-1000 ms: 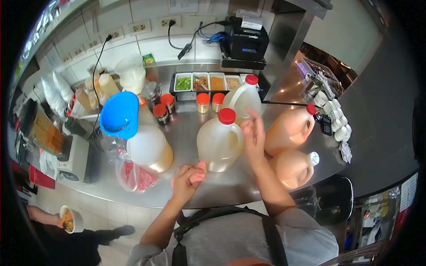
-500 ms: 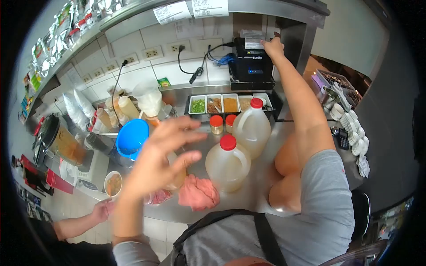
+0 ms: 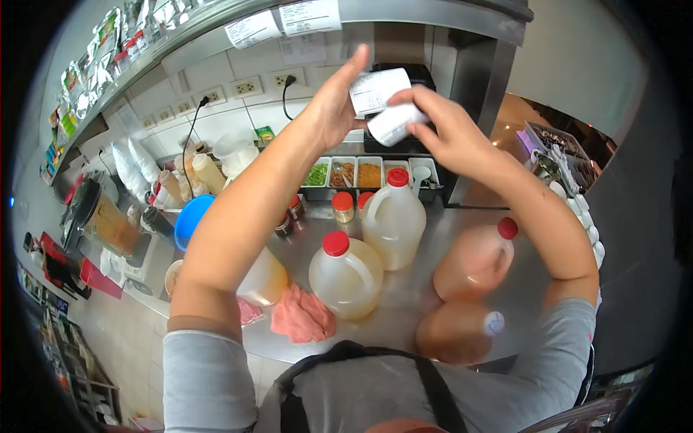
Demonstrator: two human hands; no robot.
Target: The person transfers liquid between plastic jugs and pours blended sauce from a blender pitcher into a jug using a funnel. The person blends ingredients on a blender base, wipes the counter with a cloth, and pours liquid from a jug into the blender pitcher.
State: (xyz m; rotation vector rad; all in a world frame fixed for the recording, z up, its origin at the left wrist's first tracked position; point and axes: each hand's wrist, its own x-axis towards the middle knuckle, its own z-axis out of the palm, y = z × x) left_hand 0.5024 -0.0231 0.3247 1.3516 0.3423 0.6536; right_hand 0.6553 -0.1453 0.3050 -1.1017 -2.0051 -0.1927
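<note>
Curled white printed receipt paper (image 3: 380, 88) is in front of me, its lower fold (image 3: 394, 125) bending toward me. My right hand (image 3: 451, 133) pinches it from the right between thumb and fingers. My left hand (image 3: 333, 108) is at the paper's left edge. Its thumb points up, apart from the paper, and its other fingers are partly hidden behind it. Behind the paper stands the black receipt printer (image 3: 411, 76), mostly covered by my hands and the slips.
Large jugs with red caps (image 3: 346, 278) stand on the steel counter (image 3: 393, 307), with a pink cloth (image 3: 303, 314) beside them. Topping trays (image 3: 369, 173) line the back. A blue bowl (image 3: 191, 220) and a blender (image 3: 108, 224) are at left. Receipts (image 3: 310, 16) hang from the shelf edge.
My right hand has come away from the printer with the receipt paper, moving left and toward me. My left hand has risen to meet it. The other person's hand has left view.
</note>
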